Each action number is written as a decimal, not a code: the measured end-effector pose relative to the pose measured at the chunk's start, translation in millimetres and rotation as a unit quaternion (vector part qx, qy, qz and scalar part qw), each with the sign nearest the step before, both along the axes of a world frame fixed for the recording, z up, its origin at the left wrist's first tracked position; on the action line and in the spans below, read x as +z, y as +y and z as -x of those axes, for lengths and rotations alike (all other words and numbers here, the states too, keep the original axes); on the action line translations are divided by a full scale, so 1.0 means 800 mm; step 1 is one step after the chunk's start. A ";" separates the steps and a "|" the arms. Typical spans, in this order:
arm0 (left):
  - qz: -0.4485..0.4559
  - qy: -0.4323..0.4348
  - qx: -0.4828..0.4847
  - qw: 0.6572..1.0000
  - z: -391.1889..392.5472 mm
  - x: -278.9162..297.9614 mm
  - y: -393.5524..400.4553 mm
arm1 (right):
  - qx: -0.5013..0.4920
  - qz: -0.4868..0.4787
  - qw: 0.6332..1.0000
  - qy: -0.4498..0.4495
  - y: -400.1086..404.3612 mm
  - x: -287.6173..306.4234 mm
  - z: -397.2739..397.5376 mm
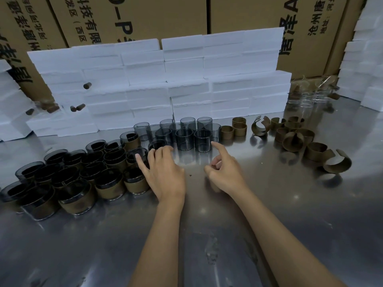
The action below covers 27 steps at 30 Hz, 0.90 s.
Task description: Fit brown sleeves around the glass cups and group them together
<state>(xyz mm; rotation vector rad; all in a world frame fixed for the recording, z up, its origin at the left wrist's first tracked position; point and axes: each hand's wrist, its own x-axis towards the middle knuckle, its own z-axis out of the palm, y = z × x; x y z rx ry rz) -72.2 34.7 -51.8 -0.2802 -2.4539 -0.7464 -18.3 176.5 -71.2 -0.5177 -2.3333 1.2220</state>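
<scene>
Currently on the desk [269, 214]: steel top, glossy, carrying all items below.
Sleeved cups [68, 175]: large cluster of smoky glass cups already wrapped in brown bands, packed together at the left.
Bare cups [184, 133]: group of grey-tinted glass cups without bands, standing upright at centre rear, just ahead of the foam wall.
Brown sleeves [294, 135]: loose cardboard rings, some closed, some sprung open, scattered right of the bare cups; three closed ones stand touching just beside the cups.
Clear cups [310, 96]: untinted glasses, far right rear.
Left hand [163, 175]: palm down, fingers straight and spread, tips touching the rims of the nearest sleeved cups at the cluster's right edge; holds nothing.
Right hand [223, 172]: index finger stretched toward the front bare cup, remaining fingers loosely curled, nothing gripped.
Foam blocks [161, 79]: white, stacked as a wall behind the cups.
Cartons [145, 17]: brown printed boxes behind the foam.
</scene>
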 end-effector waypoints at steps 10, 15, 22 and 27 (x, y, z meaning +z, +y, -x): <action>-0.022 0.051 -0.042 0.998 -0.003 0.003 0.011 | -0.018 -0.161 0.985 -0.064 0.028 0.000 0.060; -0.072 0.007 -0.153 0.986 -0.007 -0.004 0.023 | -0.025 -0.129 0.991 0.021 0.034 -0.005 0.065; -0.137 -0.139 -0.226 0.954 -0.002 -0.011 0.030 | -0.023 -0.011 0.997 0.074 0.032 -0.002 0.051; -0.188 -0.183 -0.282 0.923 -0.001 -0.014 0.034 | 0.004 0.130 0.988 0.086 0.024 0.004 0.037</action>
